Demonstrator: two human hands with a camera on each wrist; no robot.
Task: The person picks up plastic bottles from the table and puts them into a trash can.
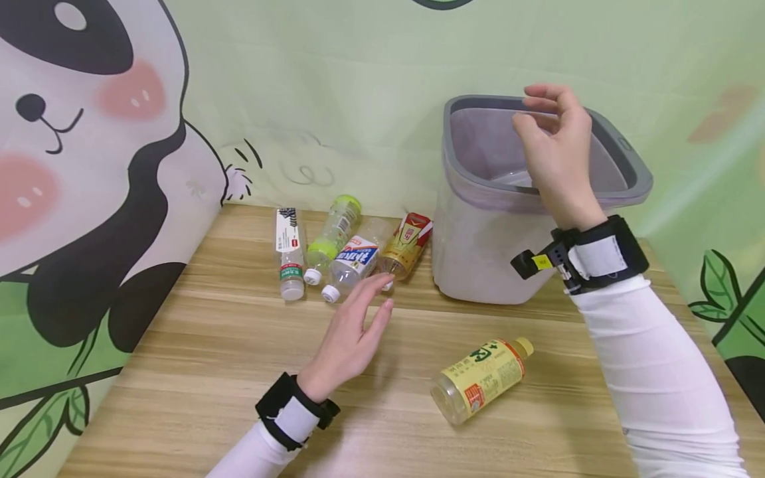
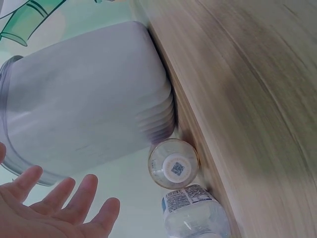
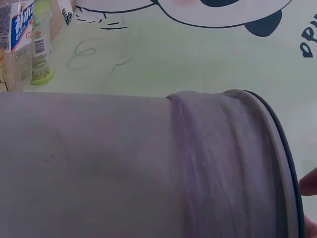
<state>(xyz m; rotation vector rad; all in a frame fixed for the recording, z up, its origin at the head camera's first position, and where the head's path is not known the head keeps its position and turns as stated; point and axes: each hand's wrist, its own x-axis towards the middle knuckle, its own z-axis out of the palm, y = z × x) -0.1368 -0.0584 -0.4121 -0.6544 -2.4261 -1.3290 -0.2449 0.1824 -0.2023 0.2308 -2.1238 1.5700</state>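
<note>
My right hand (image 1: 560, 153) is raised over the mouth of a grey bin (image 1: 487, 249), its fingers loosely bent and nothing between them. Beneath it, something clear and shiny shows at the bottom of the bin, partly hidden by the hand. My left hand (image 1: 343, 342) hovers over the table with relaxed, spread fingers, holding nothing. Just beyond its fingertips lie a bottle with a red and gold label (image 1: 408, 247) and a clear bottle with a blue and white label (image 1: 357, 257). A yellow-labelled bottle (image 1: 484, 380) lies on its side in front of the bin.
Left of those bottles lie a green-capped-looking bottle with lime bands (image 1: 335, 236) and a slim clear bottle with a white label (image 1: 290, 255). A purplish liner folds over the bin's rim (image 3: 223, 148). A panda-printed backdrop (image 1: 358, 79) stands behind the wooden table (image 1: 227, 372).
</note>
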